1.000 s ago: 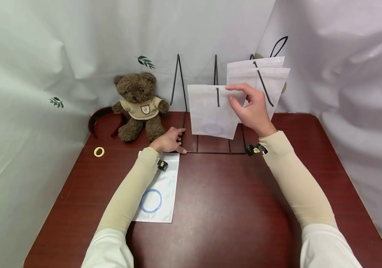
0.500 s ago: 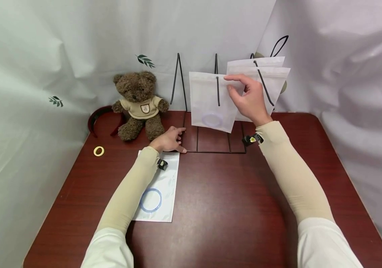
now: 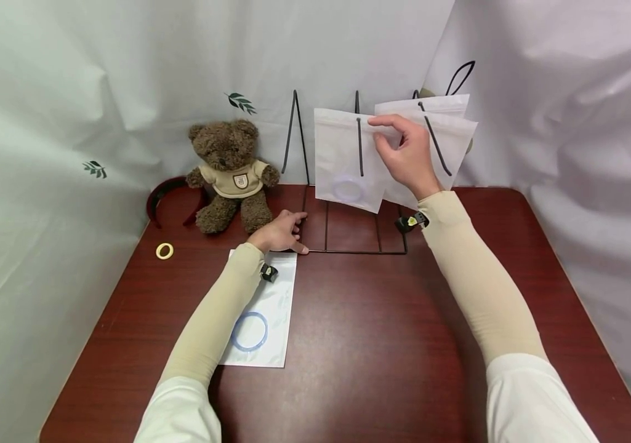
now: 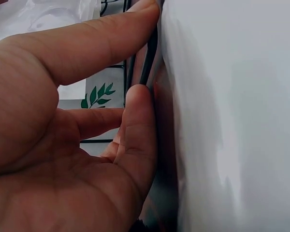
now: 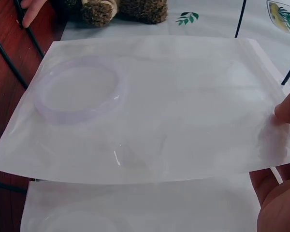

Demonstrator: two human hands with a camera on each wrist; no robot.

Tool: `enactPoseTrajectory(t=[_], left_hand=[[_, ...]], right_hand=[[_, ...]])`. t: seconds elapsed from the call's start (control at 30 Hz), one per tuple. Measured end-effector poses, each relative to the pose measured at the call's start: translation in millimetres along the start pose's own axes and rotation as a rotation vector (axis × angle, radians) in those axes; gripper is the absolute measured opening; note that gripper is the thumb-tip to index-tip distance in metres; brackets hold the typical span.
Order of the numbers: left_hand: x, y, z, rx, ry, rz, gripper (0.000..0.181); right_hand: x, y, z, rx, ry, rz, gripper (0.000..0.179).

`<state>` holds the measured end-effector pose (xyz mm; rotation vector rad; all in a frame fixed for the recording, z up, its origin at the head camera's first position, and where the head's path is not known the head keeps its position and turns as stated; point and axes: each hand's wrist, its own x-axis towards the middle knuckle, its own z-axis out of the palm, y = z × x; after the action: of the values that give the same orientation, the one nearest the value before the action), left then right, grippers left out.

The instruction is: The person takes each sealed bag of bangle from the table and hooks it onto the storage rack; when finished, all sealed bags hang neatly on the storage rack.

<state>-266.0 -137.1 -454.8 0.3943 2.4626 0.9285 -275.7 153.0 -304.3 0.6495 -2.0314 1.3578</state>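
Observation:
In the head view my right hand [image 3: 408,151] pinches the upper right edge of a white zip bag [image 3: 337,144] between thumb and forefinger. A pale lilac ring [image 5: 79,92] shows through the bag in the right wrist view. Through a hole near its top passes the middle hook [image 3: 360,147] of a black wire rack [image 3: 348,251]. My left hand [image 3: 279,232] presses the rack's front left base bars with thumb and forefinger, spread apart. Below that forearm a second zip bag [image 3: 276,335] lies on the table, a blue ring [image 3: 249,331] visible in it.
Two more white bags [image 3: 462,126] hang on the rack's right hook. A brown teddy bear [image 3: 225,175] sits left of the rack, beside a dark red headband [image 3: 168,184]. A small yellow ring [image 3: 164,251] lies near the left table edge. White curtains [image 3: 27,123] enclose the table.
My right hand has lifted the pinched bag upward and slightly back along the middle hook, its hole now higher on the wire. My left hand has stayed on the rack base.

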Motion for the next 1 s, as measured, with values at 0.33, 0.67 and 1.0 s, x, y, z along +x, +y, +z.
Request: enactPoseTrajectory(t=[0.33, 0.67, 1.0], left_hand=[[0.8, 1.0, -0.3, -0.007, -0.014, -0.004, 0.104], [0.9, -0.3, -1.4, -0.008, -0.016, 0.001, 0.104], [-0.1, 1.8, -1.9, -0.015, -0.021, -0.014, 0.104]], right_hand=[[-16.5, -1.4, -7.4, -0.066, 0.044, -0.033, 0.026], [-52.1, 3.1, -25.6, -0.135, -0.020, 0.035, 0.036], [-99.2, 28.6, -44.1, -0.190, -0.135, 0.087, 0.034]])
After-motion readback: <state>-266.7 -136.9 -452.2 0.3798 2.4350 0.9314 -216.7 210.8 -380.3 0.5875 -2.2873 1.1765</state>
